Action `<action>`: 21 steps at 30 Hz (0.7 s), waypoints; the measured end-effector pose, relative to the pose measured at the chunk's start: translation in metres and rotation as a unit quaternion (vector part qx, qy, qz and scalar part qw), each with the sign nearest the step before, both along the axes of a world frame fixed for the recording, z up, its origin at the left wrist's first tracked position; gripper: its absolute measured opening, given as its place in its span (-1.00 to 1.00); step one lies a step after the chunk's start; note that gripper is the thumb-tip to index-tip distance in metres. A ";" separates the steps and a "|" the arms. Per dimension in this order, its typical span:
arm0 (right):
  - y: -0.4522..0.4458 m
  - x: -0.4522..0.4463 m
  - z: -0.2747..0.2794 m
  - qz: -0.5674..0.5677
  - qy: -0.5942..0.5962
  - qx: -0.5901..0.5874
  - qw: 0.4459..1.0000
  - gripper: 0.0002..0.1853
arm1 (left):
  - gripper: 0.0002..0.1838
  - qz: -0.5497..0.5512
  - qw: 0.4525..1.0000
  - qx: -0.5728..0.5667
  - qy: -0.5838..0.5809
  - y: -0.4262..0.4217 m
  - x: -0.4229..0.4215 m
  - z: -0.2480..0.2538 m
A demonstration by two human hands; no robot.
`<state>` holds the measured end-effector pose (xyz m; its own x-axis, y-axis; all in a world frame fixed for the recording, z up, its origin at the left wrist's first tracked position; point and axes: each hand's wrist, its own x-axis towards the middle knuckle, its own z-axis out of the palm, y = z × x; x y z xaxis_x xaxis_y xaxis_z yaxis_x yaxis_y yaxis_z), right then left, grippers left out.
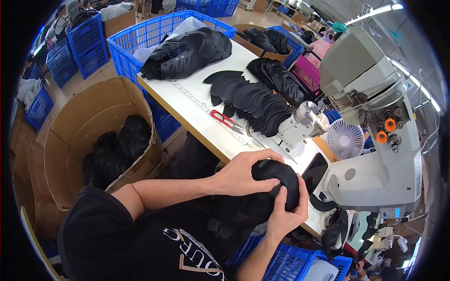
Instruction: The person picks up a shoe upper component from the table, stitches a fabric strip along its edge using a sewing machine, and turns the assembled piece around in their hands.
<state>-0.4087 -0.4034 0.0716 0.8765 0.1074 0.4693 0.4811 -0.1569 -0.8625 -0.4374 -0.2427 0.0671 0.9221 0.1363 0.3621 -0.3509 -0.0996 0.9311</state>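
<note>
The curved black shoe piece (289,180) lies between 2 hands, left (289,213) and right (248,174), both pinching it by the bench's (199,122) near edge.

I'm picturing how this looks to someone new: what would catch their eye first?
Probably the big pale sewing machine filling the right side, with its bright orange knobs. Next, the curved black piece held in both hands, left and right, at the table's edge. Then the red-handled snips beside the fanned black pieces.
</note>
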 end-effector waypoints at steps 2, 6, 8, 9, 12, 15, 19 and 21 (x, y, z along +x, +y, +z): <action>0.000 0.001 -0.004 -0.011 0.002 -0.001 1.000 -0.57 | -0.55 -0.005 0.999 -0.041 0.009 -0.004 0.004 -0.007; 0.000 0.005 -0.008 -0.012 0.026 0.030 0.999 -0.60 | -0.58 0.001 1.000 -0.015 0.019 -0.004 0.004 -0.002; 0.000 0.004 -0.007 -0.012 0.025 0.029 0.999 -0.61 | -0.58 0.009 1.000 0.012 0.002 -0.004 0.003 0.002; 0.000 0.002 -0.005 -0.011 0.018 0.018 1.000 -0.63 | -0.58 0.009 1.000 0.009 0.010 -0.004 0.003 0.001; 0.003 0.001 -0.006 -0.010 0.034 0.026 0.999 -0.63 | -0.58 0.004 1.000 -0.006 0.026 -0.005 0.007 -0.005; 0.000 0.004 -0.010 -0.002 0.059 0.038 0.998 -0.61 | -0.57 -0.022 0.999 -0.032 0.029 -0.005 0.012 -0.009; -0.006 0.005 -0.001 0.065 0.168 0.142 0.973 -0.56 | -0.54 -0.097 0.992 -0.084 0.007 0.007 0.012 -0.005; -0.013 0.010 0.000 0.113 0.201 0.188 0.955 -0.50 | -0.53 -0.128 0.982 -0.138 0.009 0.011 0.009 -0.002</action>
